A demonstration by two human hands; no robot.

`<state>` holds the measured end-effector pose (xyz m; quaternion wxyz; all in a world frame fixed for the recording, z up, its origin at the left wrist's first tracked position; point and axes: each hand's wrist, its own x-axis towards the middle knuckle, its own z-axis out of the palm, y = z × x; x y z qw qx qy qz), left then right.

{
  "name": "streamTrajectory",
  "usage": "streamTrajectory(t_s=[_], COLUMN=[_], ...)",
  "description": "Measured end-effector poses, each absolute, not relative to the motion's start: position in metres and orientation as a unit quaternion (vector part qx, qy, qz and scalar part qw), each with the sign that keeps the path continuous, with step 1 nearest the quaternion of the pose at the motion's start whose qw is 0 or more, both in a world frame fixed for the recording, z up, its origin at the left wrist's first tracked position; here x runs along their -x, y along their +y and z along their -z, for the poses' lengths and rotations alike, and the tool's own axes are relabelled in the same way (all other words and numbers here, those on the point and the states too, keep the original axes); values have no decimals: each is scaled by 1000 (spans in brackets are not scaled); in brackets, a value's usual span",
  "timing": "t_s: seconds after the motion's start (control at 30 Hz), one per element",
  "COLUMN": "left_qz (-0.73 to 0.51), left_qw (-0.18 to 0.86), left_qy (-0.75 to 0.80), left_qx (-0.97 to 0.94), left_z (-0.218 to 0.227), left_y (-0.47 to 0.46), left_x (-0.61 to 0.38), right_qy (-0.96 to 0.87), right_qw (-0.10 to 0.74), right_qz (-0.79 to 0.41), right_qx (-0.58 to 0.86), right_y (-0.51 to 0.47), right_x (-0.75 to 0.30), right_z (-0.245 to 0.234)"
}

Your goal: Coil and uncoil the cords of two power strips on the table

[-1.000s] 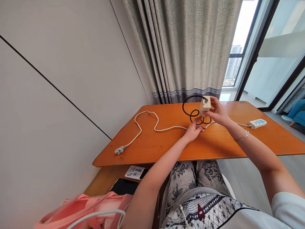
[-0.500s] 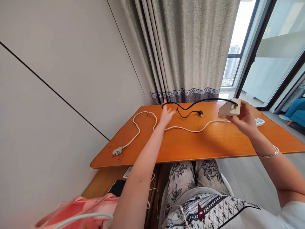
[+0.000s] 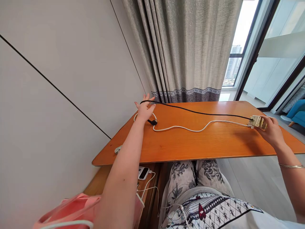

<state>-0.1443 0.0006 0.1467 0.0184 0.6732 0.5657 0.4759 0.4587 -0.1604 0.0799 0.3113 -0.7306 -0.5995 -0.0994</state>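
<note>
My right hand grips a white power strip just above the right end of the table. A black cable is plugged into the strip and stretches left across the tabletop. Over at the far left edge, my left hand has its fingers spread, with the cable passing across them. The cable's black plug hangs or lies just right of that wrist; which, I cannot tell. Along the wooden table runs a white cord. Its white plug is partly hidden behind my left forearm.
Below the table on the left, a white device with a dark screen lies on a wooden surface with thin white cables. A pink bag is at the lower left. A grey curtain hangs behind the table.
My left hand has moved left, drawing the black cable straighter and its plug leftward. My right hand has moved right and lower with the power strip, which has turned.
</note>
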Motion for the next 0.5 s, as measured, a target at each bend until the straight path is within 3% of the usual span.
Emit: streamTrajectory(t_s=[0.27,0.5], left_qz=[-379,-317], left_qw=[-78,-101], left_qy=[574,646], left_qx=[-721,-687], left_z=[-141,-116], left_y=[-5,-12], left_x=[147,165], right_qy=[-554,-596], right_qw=[150,77], right_qz=[101,111], right_qx=[813,791], right_y=[-165,-155], right_x=[-503,-539], right_z=[-58,-42])
